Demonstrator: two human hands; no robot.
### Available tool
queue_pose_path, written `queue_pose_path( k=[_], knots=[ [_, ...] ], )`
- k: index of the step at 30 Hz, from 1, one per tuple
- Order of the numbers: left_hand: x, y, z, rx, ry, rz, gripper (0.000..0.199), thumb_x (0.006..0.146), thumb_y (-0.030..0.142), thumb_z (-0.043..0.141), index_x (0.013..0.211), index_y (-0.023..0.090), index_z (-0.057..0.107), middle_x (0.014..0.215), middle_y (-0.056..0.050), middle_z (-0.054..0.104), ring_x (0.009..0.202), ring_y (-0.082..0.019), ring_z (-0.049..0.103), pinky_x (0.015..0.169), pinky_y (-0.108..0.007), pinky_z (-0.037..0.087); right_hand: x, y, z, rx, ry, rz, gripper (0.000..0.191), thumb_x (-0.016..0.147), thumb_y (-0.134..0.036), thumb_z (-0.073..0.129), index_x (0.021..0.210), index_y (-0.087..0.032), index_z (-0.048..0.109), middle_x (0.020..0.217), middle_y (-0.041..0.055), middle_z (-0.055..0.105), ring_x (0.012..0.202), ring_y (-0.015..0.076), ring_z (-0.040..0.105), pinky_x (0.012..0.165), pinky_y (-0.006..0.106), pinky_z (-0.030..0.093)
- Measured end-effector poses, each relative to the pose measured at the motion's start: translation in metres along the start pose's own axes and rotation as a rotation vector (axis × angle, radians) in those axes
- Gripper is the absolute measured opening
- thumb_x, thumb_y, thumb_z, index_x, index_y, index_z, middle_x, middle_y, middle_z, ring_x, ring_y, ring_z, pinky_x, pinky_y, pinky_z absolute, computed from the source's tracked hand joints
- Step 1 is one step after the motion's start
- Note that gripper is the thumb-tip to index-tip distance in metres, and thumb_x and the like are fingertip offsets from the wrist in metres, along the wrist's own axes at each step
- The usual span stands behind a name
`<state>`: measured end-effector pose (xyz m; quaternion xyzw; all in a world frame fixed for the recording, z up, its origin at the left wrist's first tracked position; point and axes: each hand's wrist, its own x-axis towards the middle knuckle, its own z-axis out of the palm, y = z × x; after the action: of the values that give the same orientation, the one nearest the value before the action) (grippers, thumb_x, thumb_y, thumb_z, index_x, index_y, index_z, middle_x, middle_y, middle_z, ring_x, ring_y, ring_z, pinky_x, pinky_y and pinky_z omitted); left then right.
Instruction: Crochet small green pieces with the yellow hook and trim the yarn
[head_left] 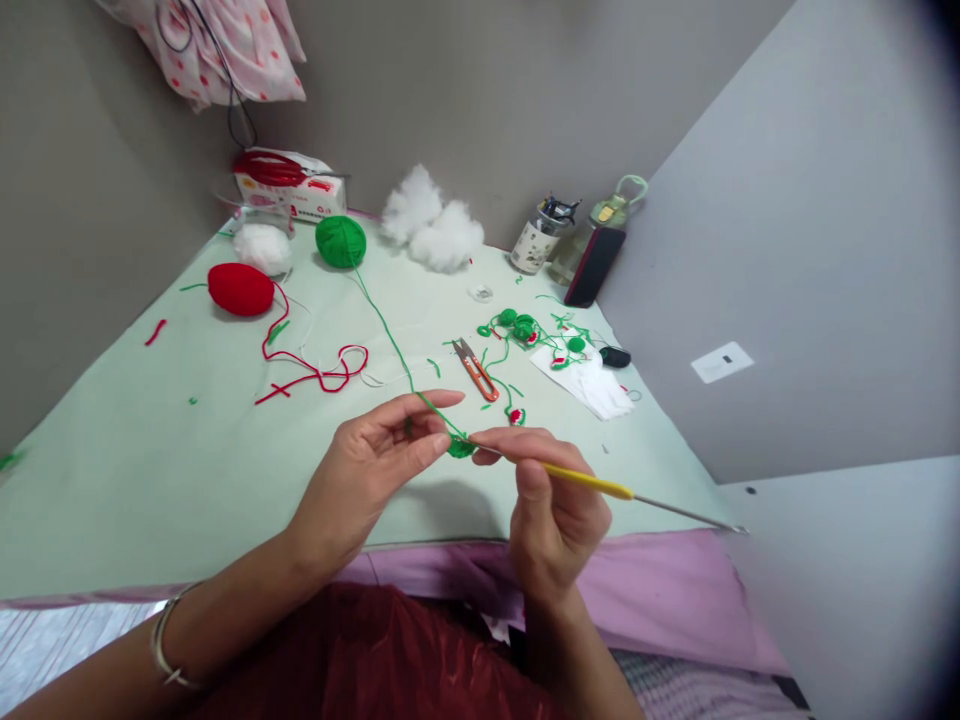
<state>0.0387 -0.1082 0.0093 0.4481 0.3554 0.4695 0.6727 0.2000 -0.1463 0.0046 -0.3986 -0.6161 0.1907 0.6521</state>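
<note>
Head camera view: the left hand point(341, 485) has its thumb and a fingertip pinched on the left side of a small, dark green piece of looped yarn point(460, 448). The piece is held up over the pale green table cover point(187, 480), close to the near edge. The right hand point(559, 515) grips a thin metal hook with a yellow handle point(592, 481), and its silver front end reaches the green piece. A thin green strand point(391, 338) runs from the round green yarn ball point(340, 242), past the left pointer finger, down to the piece. It looks like a stitch is being made, but the hook's tip is too small to tell if yarn is caught on it. The next little move calls for a snug strand, a gentle pinch on the piece and a small, careful turn of the hook, so the loop does not slip off. Past the hands lie orange-handled metal snips point(478, 372). Farther back are an egg-shaped red yarn ball point(241, 289) and puffy white stuffing point(448, 236).
</note>
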Motion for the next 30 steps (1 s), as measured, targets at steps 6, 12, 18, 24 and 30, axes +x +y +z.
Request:
queue_pose_path(
  k=[6, 12, 18, 24, 30],
  knots=[
    [-0.002, 0.002, 0.007, 0.103, 0.059, 0.071, 0.036, 0.083, 0.023, 0.081, 0.119, 0.030, 0.077, 0.084, 0.003, 0.067, 0.086, -0.014, 0.060, 0.090, -0.026, 0.046, -0.007, 0.006, -0.002, -0.225, -0.094, -0.183, 0.032, 0.099, -0.009, 0.052, 0.121, -0.026, 0.068, 0.104, 0.0061, 0.076, 0.094, 0.0203, 0.073, 0.075, 0.039, 0.063],
    [0.002, 0.001, 0.007, -0.309, -0.098, -0.260, 0.050, 0.083, 0.029, 0.081, 0.131, 0.023, 0.069, 0.065, 0.007, 0.055, 0.054, -0.005, 0.038, 0.066, -0.020, 0.046, -0.014, 0.014, 0.002, -0.525, -0.061, -0.387, 0.035, 0.093, -0.009, 0.065, 0.122, -0.026, 0.072, 0.114, 0.0092, 0.072, 0.103, 0.0217, 0.070, 0.080, 0.037, 0.062],
    [0.005, 0.004, 0.004, -0.356, -0.084, -0.263, 0.033, 0.085, 0.023, 0.079, 0.118, 0.023, 0.077, 0.058, 0.011, 0.044, 0.050, -0.004, 0.024, 0.079, -0.023, 0.050, 0.002, 0.009, -0.001, 0.011, 0.074, -0.014, 0.022, 0.101, -0.020, 0.054, 0.102, -0.026, 0.075, 0.086, 0.0034, 0.073, 0.074, 0.0171, 0.065, 0.064, 0.034, 0.055],
    [0.003, 0.000, 0.010, -0.179, -0.134, -0.126, 0.027, 0.085, 0.024, 0.078, 0.112, 0.028, 0.080, 0.082, 0.002, 0.063, 0.073, -0.009, 0.049, 0.066, -0.018, 0.042, 0.004, 0.007, 0.003, -0.028, -0.020, -0.008, 0.022, 0.099, -0.015, 0.057, 0.105, -0.025, 0.076, 0.096, 0.0042, 0.076, 0.094, 0.0197, 0.070, 0.081, 0.038, 0.058],
    [0.007, -0.003, 0.010, -0.266, -0.068, -0.190, 0.040, 0.081, 0.025, 0.083, 0.120, 0.027, 0.077, 0.079, 0.003, 0.061, 0.066, -0.008, 0.046, 0.069, -0.020, 0.043, -0.012, 0.011, 0.005, -0.368, -0.068, -0.219, 0.039, 0.092, -0.006, 0.065, 0.122, -0.029, 0.074, 0.115, 0.0079, 0.072, 0.100, 0.0200, 0.069, 0.081, 0.036, 0.059]
  ],
)
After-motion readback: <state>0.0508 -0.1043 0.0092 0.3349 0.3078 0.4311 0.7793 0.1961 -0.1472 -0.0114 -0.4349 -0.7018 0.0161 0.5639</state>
